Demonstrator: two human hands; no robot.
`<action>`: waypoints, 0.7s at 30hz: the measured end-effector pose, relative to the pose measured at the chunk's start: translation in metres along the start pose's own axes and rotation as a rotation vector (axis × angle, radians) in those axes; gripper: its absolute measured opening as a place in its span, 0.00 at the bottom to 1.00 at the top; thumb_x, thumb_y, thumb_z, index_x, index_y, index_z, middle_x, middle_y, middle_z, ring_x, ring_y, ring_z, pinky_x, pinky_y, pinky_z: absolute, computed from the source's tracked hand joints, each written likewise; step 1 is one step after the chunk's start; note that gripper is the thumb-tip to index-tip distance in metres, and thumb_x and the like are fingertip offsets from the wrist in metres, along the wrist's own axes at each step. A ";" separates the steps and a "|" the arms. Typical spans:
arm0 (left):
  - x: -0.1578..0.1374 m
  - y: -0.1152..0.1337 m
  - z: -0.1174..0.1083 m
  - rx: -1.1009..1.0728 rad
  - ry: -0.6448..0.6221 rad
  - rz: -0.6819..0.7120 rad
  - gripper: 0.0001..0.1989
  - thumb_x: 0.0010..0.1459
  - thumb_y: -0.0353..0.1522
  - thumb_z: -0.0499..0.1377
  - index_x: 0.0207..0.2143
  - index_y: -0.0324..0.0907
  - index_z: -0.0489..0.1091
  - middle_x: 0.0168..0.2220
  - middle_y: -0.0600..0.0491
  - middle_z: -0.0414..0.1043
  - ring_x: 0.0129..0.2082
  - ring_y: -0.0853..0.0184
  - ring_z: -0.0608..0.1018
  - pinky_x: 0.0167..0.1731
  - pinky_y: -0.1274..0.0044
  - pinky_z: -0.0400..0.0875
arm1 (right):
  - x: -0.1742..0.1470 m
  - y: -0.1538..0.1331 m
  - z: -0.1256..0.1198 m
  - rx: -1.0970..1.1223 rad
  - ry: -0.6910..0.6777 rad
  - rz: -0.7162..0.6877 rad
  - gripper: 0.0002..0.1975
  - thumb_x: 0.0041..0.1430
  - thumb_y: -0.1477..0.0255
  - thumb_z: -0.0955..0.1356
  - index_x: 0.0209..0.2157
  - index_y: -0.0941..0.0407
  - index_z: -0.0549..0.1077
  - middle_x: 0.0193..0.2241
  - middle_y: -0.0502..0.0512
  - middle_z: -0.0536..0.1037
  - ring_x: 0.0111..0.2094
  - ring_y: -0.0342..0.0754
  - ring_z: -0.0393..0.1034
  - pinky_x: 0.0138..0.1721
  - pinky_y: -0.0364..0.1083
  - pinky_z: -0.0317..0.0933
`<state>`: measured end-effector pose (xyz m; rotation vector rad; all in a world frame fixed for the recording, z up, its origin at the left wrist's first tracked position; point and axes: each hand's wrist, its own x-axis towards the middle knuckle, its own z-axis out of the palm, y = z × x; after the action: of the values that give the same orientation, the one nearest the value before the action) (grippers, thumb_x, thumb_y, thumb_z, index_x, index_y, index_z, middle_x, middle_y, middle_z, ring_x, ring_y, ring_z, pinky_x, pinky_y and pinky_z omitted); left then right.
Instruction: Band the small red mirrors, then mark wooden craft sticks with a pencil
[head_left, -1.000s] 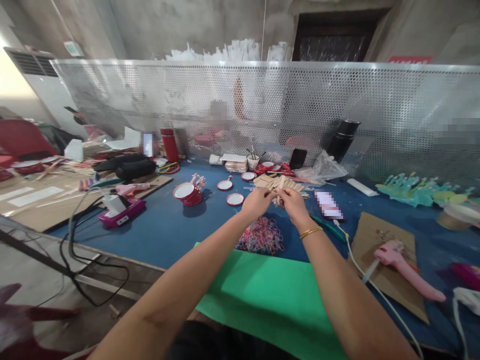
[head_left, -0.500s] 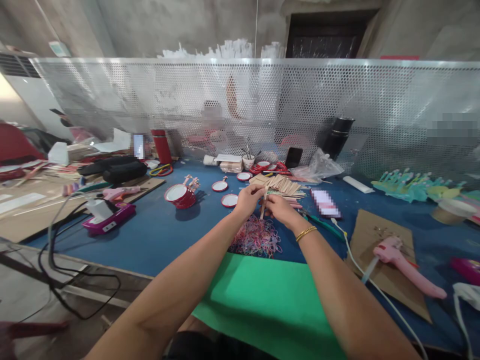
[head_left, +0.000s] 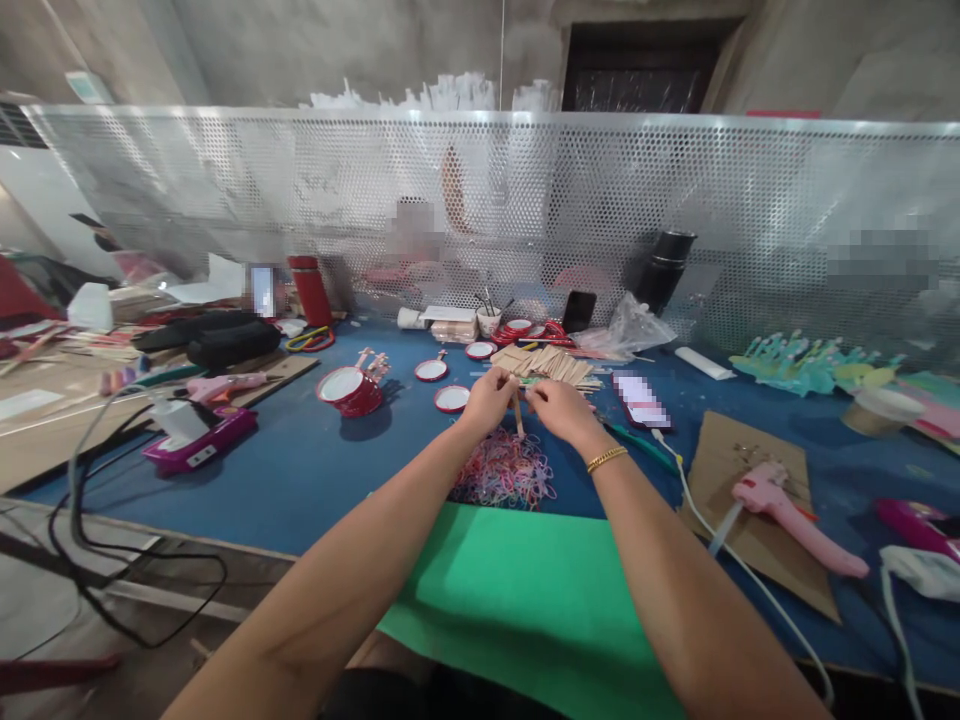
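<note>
Over a heap of small coloured rubber bands [head_left: 504, 472], my left hand [head_left: 490, 396] pinches the upper end of a flat wooden craft stick [head_left: 518, 414], which points down toward the heap. Just right of the stick is my right hand [head_left: 561, 408], its fingers closed together; whatever they pinch is too small to make out. Behind both hands lies a pile of similar wooden sticks [head_left: 551, 366]. A green sheet [head_left: 525, 570] spreads in front of the bands, under my forearms.
Left stands a small red-and-white drum [head_left: 351, 392], with white-topped red discs [head_left: 451, 399] nearby. A phone [head_left: 641, 400] with a cable lies right of the sticks. A pink glue gun [head_left: 799, 515] rests on cardboard [head_left: 712, 470]. Farther left is a purple power strip [head_left: 201, 447].
My right hand has moved a little away from the stick, opening a gap between the hands. The stick's lower end now slants slightly right. The whole view has shifted slightly.
</note>
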<state>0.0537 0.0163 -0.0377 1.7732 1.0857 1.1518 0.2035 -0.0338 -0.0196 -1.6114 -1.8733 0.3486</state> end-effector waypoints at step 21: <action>-0.007 0.019 -0.002 -0.455 0.098 -0.226 0.08 0.58 0.35 0.60 0.30 0.40 0.70 0.24 0.55 0.75 0.18 0.74 0.70 0.19 0.83 0.62 | 0.001 -0.002 0.009 0.432 -0.177 0.060 0.08 0.59 0.77 0.66 0.26 0.58 0.70 0.22 0.47 0.74 0.21 0.39 0.67 0.27 0.38 0.60</action>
<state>0.0550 0.0029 -0.0221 1.2235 0.9572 1.2375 0.1965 -0.0317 -0.0254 -1.3755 -1.7250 0.8825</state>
